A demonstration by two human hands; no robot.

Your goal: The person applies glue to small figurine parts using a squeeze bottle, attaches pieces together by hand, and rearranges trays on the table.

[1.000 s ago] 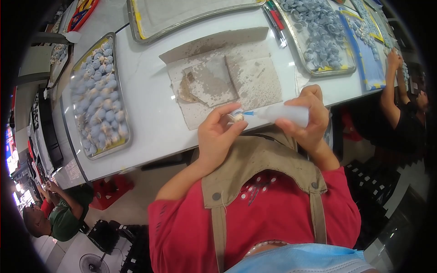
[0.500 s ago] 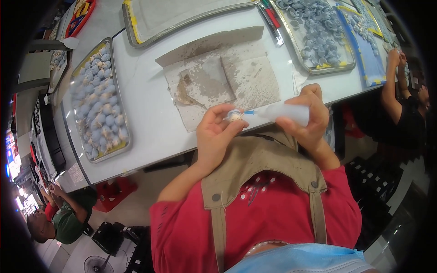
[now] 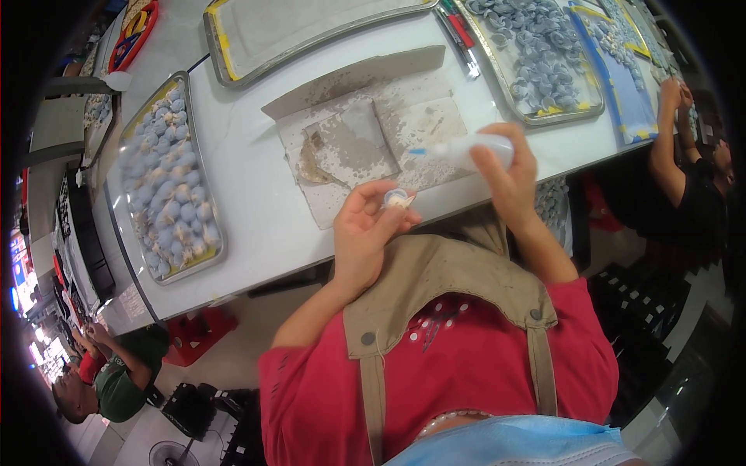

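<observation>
Between the thumb and fingers of my left hand (image 3: pixel 365 229) is a small round blue-grey and cream piece (image 3: pixel 397 199), partly hidden by the fingertips. My right hand (image 3: pixel 507 169) is closed round a white squeeze bottle (image 3: pixel 458 151), which lies nearly level with its thin blue tip (image 3: pixel 417 151) pointing left. That tip is above a stained cardboard sheet (image 3: pixel 435 136), up and to the right of the small piece and apart from it.
On the left stands a metal tray (image 3: pixel 220 247) of blue-grey and cream balls. A tray (image 3: pixel 533 121) of blue-grey cup-shaped pieces is at the back right, beside several pens (image 3: pixel 460 33). A paper-lined tray (image 3: pixel 311 27) lies at the back. Co-workers sit at both sides.
My right hand has lifted the squeeze bottle up and away from the small piece, its tip no longer at it. My left hand keeps its hold, the piece turned slightly.
</observation>
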